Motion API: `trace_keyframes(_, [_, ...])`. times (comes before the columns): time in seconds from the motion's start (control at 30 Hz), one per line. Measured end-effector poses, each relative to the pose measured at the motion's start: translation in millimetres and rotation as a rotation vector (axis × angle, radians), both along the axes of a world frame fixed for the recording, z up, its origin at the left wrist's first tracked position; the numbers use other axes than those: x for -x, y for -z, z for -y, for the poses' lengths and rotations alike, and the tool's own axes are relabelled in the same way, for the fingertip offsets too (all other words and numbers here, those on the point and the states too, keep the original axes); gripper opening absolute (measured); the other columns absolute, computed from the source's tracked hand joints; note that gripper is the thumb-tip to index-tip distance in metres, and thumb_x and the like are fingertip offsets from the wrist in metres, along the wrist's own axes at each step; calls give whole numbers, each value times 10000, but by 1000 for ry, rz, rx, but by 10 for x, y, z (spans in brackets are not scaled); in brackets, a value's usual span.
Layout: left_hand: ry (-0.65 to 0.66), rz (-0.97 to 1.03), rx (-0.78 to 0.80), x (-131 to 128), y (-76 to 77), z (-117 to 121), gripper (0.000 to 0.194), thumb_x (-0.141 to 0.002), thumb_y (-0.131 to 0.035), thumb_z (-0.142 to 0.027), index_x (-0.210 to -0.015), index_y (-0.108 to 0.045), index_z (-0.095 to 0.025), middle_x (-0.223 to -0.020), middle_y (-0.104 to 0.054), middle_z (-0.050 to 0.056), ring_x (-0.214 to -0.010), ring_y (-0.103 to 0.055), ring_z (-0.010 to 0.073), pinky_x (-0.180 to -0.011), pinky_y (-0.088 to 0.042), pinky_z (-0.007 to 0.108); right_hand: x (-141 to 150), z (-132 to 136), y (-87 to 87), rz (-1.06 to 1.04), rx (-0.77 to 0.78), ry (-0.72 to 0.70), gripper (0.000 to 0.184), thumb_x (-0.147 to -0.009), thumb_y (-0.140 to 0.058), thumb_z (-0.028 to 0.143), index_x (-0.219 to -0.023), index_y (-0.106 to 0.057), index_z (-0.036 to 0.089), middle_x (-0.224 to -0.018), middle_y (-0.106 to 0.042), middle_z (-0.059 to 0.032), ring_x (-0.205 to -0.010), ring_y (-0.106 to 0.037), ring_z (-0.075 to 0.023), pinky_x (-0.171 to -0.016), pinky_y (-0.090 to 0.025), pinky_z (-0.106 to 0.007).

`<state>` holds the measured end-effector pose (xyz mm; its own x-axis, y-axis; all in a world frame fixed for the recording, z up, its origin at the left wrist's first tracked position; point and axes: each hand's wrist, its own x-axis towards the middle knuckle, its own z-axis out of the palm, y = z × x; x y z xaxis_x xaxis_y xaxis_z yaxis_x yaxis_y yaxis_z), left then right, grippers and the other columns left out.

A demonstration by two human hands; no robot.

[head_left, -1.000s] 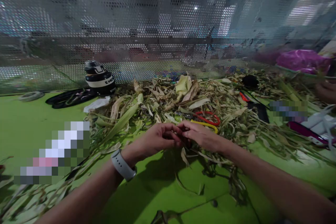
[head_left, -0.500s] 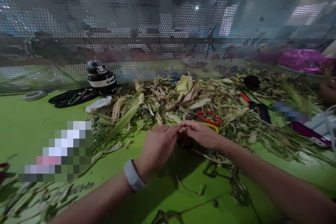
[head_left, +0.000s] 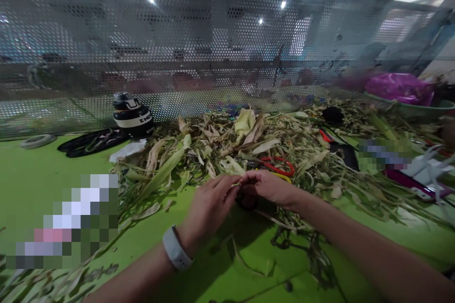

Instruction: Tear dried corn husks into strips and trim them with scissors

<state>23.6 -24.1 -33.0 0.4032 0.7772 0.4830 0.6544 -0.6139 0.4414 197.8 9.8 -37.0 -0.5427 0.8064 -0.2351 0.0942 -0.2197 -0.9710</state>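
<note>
Dark lump [head_left: 248,200], small and half in shadow, lies at about five o'clock from the point where the person's two hands meet, close beneath the curled fingers of the right hand [head_left: 263,185]. Twelve o'clock here points away from the person, and every direction is taken from that meeting point. The left hand [head_left: 213,203] comes in from seven o'clock, its back upward and its fingertips close against those of the right. The right hand arches in from four o'clock with bent fingers. Whether either hand is pinching the lump cannot be told, since the fingers cover much of it.

At two o'clock, just beyond the right hand, are a red handle [head_left: 292,167] and a yellow handle [head_left: 283,178], near the edge of a heap of dry husks [head_left: 213,137] that spreads across twelve o'clock. A dark bottle [head_left: 133,118] stands at ten o'clock on the green table [head_left: 35,165]. Withered stems [head_left: 316,255] lie between four and five o'clock. A pale watch band [head_left: 176,248] circles the left wrist.
</note>
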Motion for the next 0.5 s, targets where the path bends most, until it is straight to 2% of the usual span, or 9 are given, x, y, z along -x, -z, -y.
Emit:
trace_keyframes(0.07, [0, 11, 21, 4, -7, -10, 244, -853, -447, -223, -1065, -567, -217, -1007, -654, 51, -874, -601, 172, -751, -454, 267, -19, -13, -7, 31, -46, 4, 284, -690, -656, 378, -815, -555, 143, -652, -613, 15, -565, -579, -119, -583, -474, -272])
trace_keyframes(0.1, [-1, 16, 38, 7, -10, -20, 254, -850, -450, -213, -1073, -570, -217, -1010, -652, 51, -872, -600, 172, -748, -452, 264, -36, -22, -24, 70, -123, 4, 256, -713, -634, 366, -818, -560, 145, -693, -618, 0, -599, -586, -131, -601, -476, -286])
trace_keyframes(0.23, [-3, 14, 171, 35, -23, -91, 234, -811, -482, -158, -977, -644, -191, -895, -675, 51, -786, -601, 172, -698, -441, 249, -147, -66, -171, 335, -672, 39, 76, -756, -587, 223, -729, -600, 153, -931, -591, -58, -837, -571, -170, -755, -444, -311])
trace_keyframes(0.27, [5, 13, 202, 49, -27, -113, 222, -802, -486, -147, -931, -664, -185, -849, -677, 49, -757, -599, 170, -679, -437, 244, -181, -80, -213, 386, -752, 31, 69, -755, -584, 197, -705, -598, 152, -963, -578, -65, -852, -567, -170, -769, -439, -311])
trace_keyframes(0.33, [25, 19, 235, 84, -41, -152, 224, -795, -478, -132, -875, -681, -181, -787, -669, 46, -713, -588, 163, -648, -423, 236, -247, -109, -283, 414, -726, -10, 87, -771, -565, 198, -701, -580, 148, -1012, -555, -76, -761, -588, -142, -686, -466, -288])
trace_keyframes(0.43, [52, 51, 244, 139, -72, -185, 228, -804, -455, -143, -862, -674, -170, -747, -645, 48, -674, -560, 153, -619, -399, 230, -323, -148, -342, 341, -462, -48, 153, -801, -536, 282, -734, -538, 145, -1128, -514, -94, -535, -568, -67, -436, -432, -205])
trace_keyframes(0.5, [91, 65, 254, 163, -91, -190, 204, -810, -454, -169, -828, -656, -154, -726, -624, 48, -654, -536, 148, -607, -387, 228, -345, -155, -357, 277, -349, -39, 194, -787, -559, 322, -725, -520, 142, -1161, -511, -96, -464, -527, -30, -358, -378, -166])
